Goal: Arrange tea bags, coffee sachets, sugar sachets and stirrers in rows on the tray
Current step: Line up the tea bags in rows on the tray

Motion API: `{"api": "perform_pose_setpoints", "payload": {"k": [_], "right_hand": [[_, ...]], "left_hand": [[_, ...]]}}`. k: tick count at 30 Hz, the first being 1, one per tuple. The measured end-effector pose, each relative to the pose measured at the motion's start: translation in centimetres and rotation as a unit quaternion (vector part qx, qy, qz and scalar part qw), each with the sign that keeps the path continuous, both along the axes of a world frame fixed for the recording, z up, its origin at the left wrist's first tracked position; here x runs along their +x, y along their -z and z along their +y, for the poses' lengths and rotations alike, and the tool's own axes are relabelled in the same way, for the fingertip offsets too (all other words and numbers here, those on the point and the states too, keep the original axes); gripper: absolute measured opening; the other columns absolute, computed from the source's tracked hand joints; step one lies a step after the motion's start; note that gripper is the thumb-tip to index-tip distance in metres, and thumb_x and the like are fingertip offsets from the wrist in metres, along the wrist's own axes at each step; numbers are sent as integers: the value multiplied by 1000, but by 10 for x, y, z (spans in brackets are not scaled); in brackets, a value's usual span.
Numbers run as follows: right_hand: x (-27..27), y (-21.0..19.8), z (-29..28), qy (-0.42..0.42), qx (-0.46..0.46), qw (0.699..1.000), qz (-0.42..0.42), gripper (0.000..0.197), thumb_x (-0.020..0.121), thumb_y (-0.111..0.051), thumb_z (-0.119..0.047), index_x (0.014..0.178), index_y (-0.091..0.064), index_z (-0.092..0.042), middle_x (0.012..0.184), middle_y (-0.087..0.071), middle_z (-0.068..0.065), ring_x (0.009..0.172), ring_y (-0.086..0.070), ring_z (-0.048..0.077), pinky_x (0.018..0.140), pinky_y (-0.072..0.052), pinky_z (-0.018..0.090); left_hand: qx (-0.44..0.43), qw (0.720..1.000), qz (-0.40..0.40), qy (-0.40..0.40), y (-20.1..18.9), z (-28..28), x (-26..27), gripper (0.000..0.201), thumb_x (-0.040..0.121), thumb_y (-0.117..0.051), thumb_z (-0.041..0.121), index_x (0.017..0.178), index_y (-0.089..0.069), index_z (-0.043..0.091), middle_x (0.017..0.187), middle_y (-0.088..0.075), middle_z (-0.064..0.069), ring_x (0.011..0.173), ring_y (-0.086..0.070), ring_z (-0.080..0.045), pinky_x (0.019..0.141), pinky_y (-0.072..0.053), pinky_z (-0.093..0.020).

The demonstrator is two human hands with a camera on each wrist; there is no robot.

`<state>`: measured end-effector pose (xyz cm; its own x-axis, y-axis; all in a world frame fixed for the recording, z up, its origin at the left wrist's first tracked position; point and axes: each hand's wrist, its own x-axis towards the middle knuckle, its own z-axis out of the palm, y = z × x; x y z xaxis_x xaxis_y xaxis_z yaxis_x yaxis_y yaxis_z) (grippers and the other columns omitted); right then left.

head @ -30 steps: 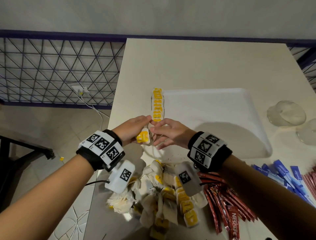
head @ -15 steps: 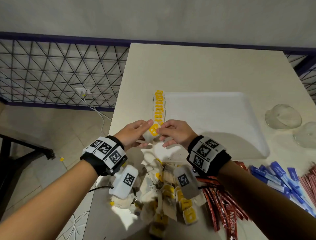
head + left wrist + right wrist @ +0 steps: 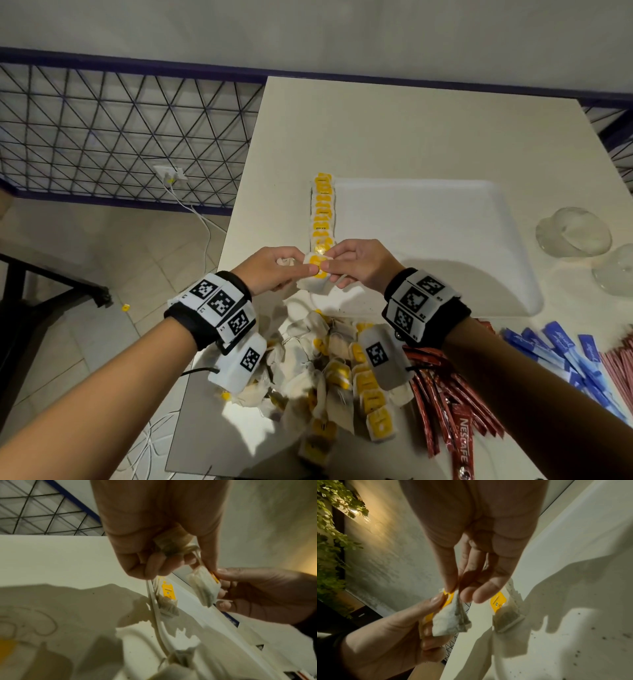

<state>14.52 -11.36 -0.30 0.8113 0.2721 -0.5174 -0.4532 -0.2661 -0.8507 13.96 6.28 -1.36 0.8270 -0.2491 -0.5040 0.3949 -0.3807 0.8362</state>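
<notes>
Both hands pinch one tea bag [image 3: 317, 274] with a yellow tag, just above the near end of the row of tea bags [image 3: 322, 209] along the left edge of the white tray [image 3: 428, 240]. My left hand [image 3: 305, 270] holds it from the left and my right hand [image 3: 330, 265] from the right. In the left wrist view the tea bag [image 3: 204, 584] hangs between thumb and the right hand [image 3: 257, 595], and a second crumpled bag [image 3: 171, 546] sits in my curled left fingers. In the right wrist view the tea bag [image 3: 450, 620] hangs beside the row's last bag [image 3: 503, 608].
A loose pile of tea bags [image 3: 342, 377] lies near me below the wrists. Red coffee sachets [image 3: 452, 411], blue sugar sachets [image 3: 561, 346] and pink stirrers [image 3: 620, 363] lie to its right. Two clear glass lids [image 3: 573, 236] sit right of the tray. The table's left edge is close.
Both hands have carried the tea bag forward and right, from beside the tray's corner to the near end of the row.
</notes>
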Motion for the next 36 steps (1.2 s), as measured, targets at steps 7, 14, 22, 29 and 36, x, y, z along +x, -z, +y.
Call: {"api": "perform_pose_setpoints", "payload": {"k": [7, 14, 22, 29, 36], "right_hand": [[0, 6, -3, -1, -24, 1000, -16, 9, 84, -65, -9, 92, -60, -8, 70, -61, 4, 61, -57, 9, 55, -49, 16], [2, 17, -10, 0, -50, 998, -25, 7, 83, -66, -8, 78, -63, -13, 60, -62, 1, 50, -57, 4, 56, -50, 15], [7, 27, -10, -67, -101, 993, 13, 17, 83, -63, -2, 70, -58, -11, 64, -58, 8, 47, -57, 7, 53, -51, 16], [25, 35, -3, -33, -163, 985, -44, 12, 81, -68, -11, 71, -61, -15, 69, -65, 10, 61, -61, 18, 75, -53, 26], [33, 40, -2, -6, -152, 987, -44, 19, 79, -71, -10, 66, -58, -17, 59, -63, 5, 53, -61, 14, 68, -55, 25]], "left_hand": [[35, 999, -10, -12, 12, -1, 2, 17, 79, -71, 32, 87, -60, 21, 41, -41, 13, 40, -34, -6, 42, -29, -15], [25, 1000, 4, -4, 20, 8, 0, 12, 85, -65, 21, 77, -59, 14, 35, -41, 13, 33, -33, -3, 41, -27, -14], [59, 997, -39, 38, 31, 15, 6, 17, 69, -75, 29, 76, -60, 24, 74, -65, 20, 80, -57, -1, 78, -40, -20], [110, 991, -57, 57, 32, -2, 17, 21, 79, -73, 27, 97, -63, 31, 112, -62, 0, 106, -54, -17, 87, -38, -23], [169, 983, -58, 39, 32, -14, 24, 36, 74, -76, 36, 80, -42, 27, 97, -60, -1, 75, -53, -12, 62, -37, -25]]}}
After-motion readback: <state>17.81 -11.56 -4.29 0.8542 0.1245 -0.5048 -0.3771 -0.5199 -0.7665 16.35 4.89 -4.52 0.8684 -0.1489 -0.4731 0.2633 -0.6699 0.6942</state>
